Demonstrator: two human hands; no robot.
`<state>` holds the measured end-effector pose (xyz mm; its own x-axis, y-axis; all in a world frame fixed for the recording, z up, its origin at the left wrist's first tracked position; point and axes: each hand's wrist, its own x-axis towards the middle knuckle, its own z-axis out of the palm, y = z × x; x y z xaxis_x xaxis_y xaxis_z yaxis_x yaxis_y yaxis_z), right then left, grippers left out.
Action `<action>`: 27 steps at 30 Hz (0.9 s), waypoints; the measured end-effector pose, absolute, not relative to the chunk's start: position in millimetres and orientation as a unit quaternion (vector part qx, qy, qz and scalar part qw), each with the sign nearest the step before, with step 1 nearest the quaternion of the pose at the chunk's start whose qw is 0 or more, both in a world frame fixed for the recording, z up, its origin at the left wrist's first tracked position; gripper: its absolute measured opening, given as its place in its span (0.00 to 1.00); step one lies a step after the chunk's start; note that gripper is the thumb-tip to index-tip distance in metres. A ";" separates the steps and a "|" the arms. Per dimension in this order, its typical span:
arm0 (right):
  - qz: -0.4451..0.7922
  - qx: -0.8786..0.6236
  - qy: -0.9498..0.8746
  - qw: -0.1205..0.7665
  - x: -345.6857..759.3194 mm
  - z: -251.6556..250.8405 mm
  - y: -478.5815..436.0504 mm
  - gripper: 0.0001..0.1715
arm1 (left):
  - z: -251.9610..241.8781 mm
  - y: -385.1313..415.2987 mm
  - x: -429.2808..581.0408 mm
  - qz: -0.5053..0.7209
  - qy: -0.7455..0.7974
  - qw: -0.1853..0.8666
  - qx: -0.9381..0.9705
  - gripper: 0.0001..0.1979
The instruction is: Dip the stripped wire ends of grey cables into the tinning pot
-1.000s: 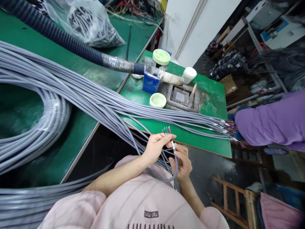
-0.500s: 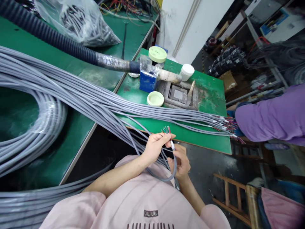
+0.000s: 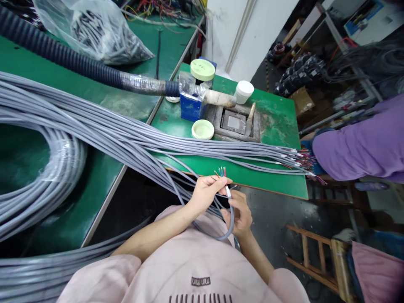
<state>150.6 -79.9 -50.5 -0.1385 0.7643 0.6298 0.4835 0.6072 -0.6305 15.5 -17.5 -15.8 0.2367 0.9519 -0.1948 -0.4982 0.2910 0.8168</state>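
Between my two hands, in front of my chest, is the end of a grey multi-core cable point(image 3: 232, 216). My left hand point(image 3: 206, 191) pinches its thin coloured wires point(image 3: 221, 171), whose tips fan upward past the thumb and fingers. A white sleeve point(image 3: 227, 191) sits where the wires leave the grey jacket. My right hand point(image 3: 239, 212) is curled around the cable just below that sleeve, and the cable bends down in a loop under it. Beyond my hands, a long bundle of grey cables point(image 3: 189, 145) runs across the bench, with stripped coloured ends point(image 3: 304, 160) at the right.
On the green bench point(image 3: 279, 122) stand a solder pot point(image 3: 233, 122), a white tub point(image 3: 244, 91), a pale green lid point(image 3: 202, 129) and a blue box point(image 3: 191, 107) under a black hose point(image 3: 78, 57). A purple sleeve point(image 3: 362, 139) of another person is at right. Coiled cables point(image 3: 63, 164) lie left.
The view has shifted slightly, so the bench items sit a little further left. Both hands keep their hold on the cable end, and the wire tips look slightly more spread.
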 end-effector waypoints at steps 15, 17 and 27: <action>0.258 -0.735 -0.593 0.203 225.5 -86.8 -160.5 0.16 | -16.8 48.3 -29.3 0.362 0.493 0.105 0.784 0.09; 0.302 -0.698 -0.604 0.238 204.8 -84.7 -144.3 0.14 | -13.6 52.5 -33.4 0.337 0.519 0.073 0.782 0.08; 0.479 -0.516 -0.607 0.369 131.0 -48.8 -70.6 0.10 | -15.2 67.8 2.0 0.266 0.475 0.058 0.837 0.06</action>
<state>131.0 -70.6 -48.8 -0.1966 0.9794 -0.0471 0.2725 0.0084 -0.9621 2.0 67.8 -15.2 0.4075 0.8258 0.3899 0.7644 -0.5421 0.3491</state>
